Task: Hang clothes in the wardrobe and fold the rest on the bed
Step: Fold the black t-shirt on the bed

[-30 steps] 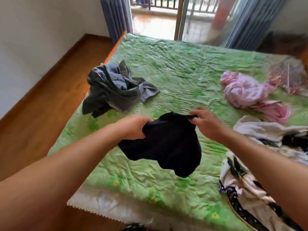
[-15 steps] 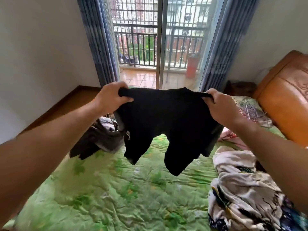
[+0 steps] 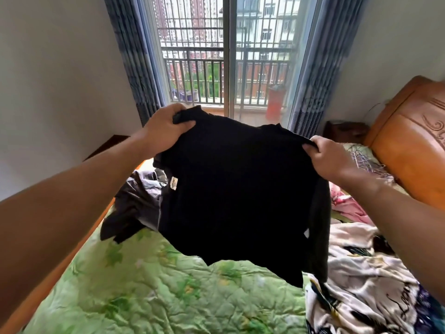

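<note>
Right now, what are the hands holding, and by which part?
Both hold the black garment up over the bed: left hand and right hand each grip a top corner.

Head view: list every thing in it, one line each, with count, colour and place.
quilt: one, green, spread across the foreground
black garment: one, black, held up in the air, centre
grey garment: one, dark grey, crumpled on the quilt, left, partly behind the black garment
pink garment: one, pink, on the quilt, right
patterned cloth: one heap, cream with dark print, on the quilt, near right
headboard: one, orange-brown wood, far right
curtains: two, blue-grey, either side of the glass door
glass door: one, clear, middle back
left hand: one, grips the black garment's top left edge
right hand: one, grips its top right edge
</note>
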Demonstrator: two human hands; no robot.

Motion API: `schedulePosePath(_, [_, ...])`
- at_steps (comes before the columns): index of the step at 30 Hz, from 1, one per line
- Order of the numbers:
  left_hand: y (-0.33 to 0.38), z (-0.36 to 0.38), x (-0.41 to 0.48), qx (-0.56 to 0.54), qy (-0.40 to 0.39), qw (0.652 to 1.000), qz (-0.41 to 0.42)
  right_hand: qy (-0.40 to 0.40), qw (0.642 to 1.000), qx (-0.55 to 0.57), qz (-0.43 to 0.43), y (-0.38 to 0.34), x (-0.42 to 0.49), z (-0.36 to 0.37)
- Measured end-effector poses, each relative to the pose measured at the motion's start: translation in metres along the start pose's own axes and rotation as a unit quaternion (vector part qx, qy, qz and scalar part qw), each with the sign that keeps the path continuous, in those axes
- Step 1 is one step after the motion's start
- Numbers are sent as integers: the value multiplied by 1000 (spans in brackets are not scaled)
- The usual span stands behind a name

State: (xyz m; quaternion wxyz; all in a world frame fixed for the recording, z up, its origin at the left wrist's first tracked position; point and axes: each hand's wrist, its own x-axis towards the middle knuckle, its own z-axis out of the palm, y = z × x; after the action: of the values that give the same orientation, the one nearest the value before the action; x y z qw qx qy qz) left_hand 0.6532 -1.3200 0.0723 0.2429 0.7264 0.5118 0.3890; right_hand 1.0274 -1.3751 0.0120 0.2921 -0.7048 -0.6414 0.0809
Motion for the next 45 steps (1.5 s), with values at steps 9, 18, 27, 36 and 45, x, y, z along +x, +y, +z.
schedulePosePath(9, [44, 42, 4, -94, -65, 993, -35, -99, 993, 57, 13, -22, -3, 28])
schedulePosePath(18, [49, 65, -12, -37, -131, 990, -42, -239, 904, 346, -74, -110, -1, 29])
schedulePosePath(27, [-39, 91, -74, -69, -255, 956, -128, -172, 910, 375, -38, -129, 13, 48])
schedulePosePath(36, [-76, 140, -94, -79, -170, 972, -144, -209, 966, 130, -73, -100, 29, 30])
schedulePosePath(45, [-61, 110, -48, 136, -219, 966, 4, -268, 949, -127, -109, -54, 17, 29])
